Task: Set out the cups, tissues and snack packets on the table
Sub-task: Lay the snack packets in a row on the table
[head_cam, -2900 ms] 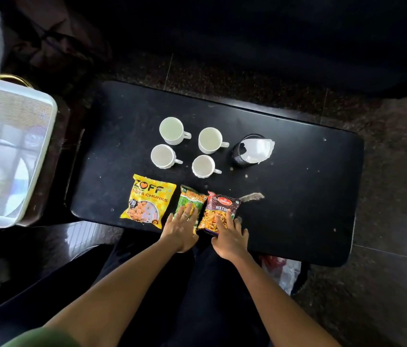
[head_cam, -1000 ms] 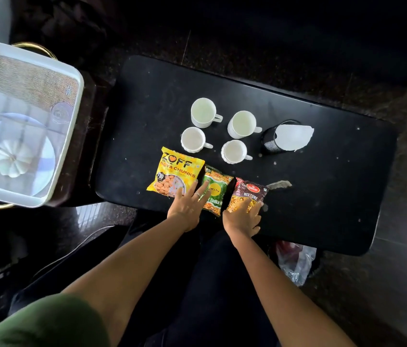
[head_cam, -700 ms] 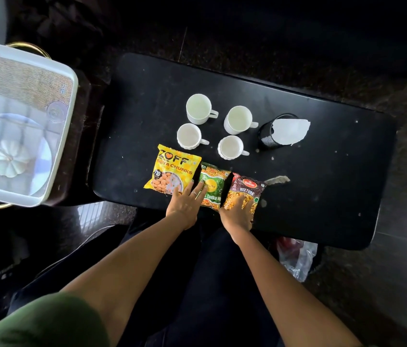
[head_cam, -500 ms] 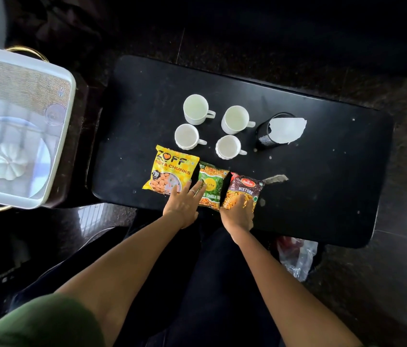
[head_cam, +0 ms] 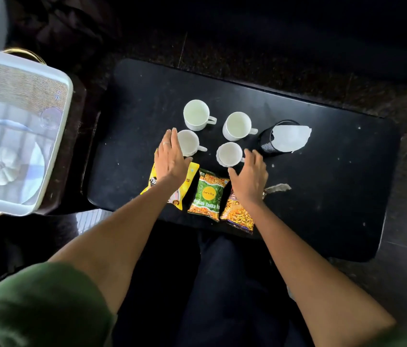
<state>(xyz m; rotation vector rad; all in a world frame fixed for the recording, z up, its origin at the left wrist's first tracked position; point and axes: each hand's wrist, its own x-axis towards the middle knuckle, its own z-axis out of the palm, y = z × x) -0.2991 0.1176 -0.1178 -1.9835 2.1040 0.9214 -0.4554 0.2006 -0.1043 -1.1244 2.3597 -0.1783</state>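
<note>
Leaving the packets, left hand [head_cam: 171, 156] and right hand [head_cam: 250, 175] (fingers spread) reach cupward.

The left hand [head_cam: 171, 159] covers the top of the yellow packet [head_cam: 185, 186] and the near-left cup's [head_cam: 188, 142] left rim. The right hand [head_cam: 250, 175] hides the top of the red packet [head_cam: 237, 214]. Whether either hand touches a cup is unclear. The tray [head_cam: 47, 171] is cut off at the left edge.

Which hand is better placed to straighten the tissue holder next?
The right hand, probably. It hovers open beside the near right cup, close to the tissue holder. The left hand is farther off, at the near left cup.
</note>
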